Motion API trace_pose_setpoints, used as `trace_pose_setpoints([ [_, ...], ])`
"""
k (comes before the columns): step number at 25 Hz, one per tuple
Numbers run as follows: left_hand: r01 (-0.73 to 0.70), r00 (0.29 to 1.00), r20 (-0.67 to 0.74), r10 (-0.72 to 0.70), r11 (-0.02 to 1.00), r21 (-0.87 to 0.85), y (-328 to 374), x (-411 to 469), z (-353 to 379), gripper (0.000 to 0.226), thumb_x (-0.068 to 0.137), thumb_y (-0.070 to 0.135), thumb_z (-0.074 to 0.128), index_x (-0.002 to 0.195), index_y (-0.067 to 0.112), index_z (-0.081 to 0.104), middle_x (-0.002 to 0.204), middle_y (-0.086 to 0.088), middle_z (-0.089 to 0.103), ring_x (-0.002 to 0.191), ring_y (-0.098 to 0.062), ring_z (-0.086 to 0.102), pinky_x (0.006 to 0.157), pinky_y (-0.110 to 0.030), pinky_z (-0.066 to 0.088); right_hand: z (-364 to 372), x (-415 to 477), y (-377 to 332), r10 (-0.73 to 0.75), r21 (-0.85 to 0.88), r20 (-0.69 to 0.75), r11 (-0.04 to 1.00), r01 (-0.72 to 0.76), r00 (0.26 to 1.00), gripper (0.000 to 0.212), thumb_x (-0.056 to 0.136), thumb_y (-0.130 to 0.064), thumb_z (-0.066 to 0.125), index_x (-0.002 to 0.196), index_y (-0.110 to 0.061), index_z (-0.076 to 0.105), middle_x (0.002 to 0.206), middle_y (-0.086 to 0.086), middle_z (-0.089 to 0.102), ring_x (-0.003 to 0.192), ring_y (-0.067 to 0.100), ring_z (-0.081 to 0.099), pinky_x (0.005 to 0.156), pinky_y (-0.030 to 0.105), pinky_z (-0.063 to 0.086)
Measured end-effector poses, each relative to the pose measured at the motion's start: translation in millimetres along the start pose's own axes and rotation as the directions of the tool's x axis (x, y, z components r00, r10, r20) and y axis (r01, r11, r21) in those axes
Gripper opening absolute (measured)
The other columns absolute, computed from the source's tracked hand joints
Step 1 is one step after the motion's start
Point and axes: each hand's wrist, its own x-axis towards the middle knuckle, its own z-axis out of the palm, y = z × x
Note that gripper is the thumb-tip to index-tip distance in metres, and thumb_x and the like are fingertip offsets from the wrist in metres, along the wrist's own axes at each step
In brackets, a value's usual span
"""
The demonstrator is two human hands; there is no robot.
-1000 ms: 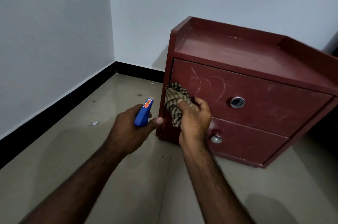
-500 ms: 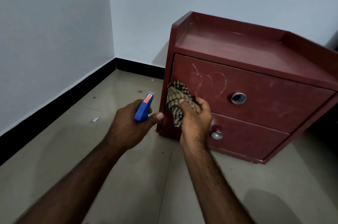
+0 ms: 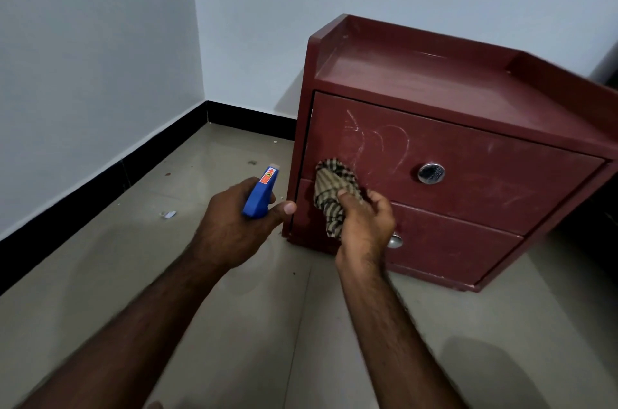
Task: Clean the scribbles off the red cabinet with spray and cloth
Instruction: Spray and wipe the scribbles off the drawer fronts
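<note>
Scribbles (image 3: 374,141) sit on the red cabinet (image 3: 468,158)'s top drawer, toward its left edge. Right hand (image 3: 366,224) grips a bunched checked cloth (image 3: 331,188) at the drawer's lower left corner, probably touching it. Left hand (image 3: 237,224) is wrapped around the blue spray bottle (image 3: 259,194) near the cabinet's left side.

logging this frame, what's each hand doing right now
Left hand: grips the blue spray bottle.
Right hand: holds the striped cloth.
</note>
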Motion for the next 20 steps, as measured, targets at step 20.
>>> trace_pose_setpoints([
  [20,-0.007,1.0,0.009,0.007,1.0,0.019,-2.0,0.6,4.6,0.068,0.068,0.079,0.055,0.104,0.022,0.059,0.09,0.002,0.067,0.08,-0.016,0.069,0.075,-0.033,0.056,-17.6,8.5,-17.7,-0.087,0.074,-0.036,0.993,0.09,0.996,0.045,0.082,0.0,0.084,0.121,-0.01,0.064,0.095,0.005,0.078,0.079,0.014,0.076,0.07,0.031,0.063],
])
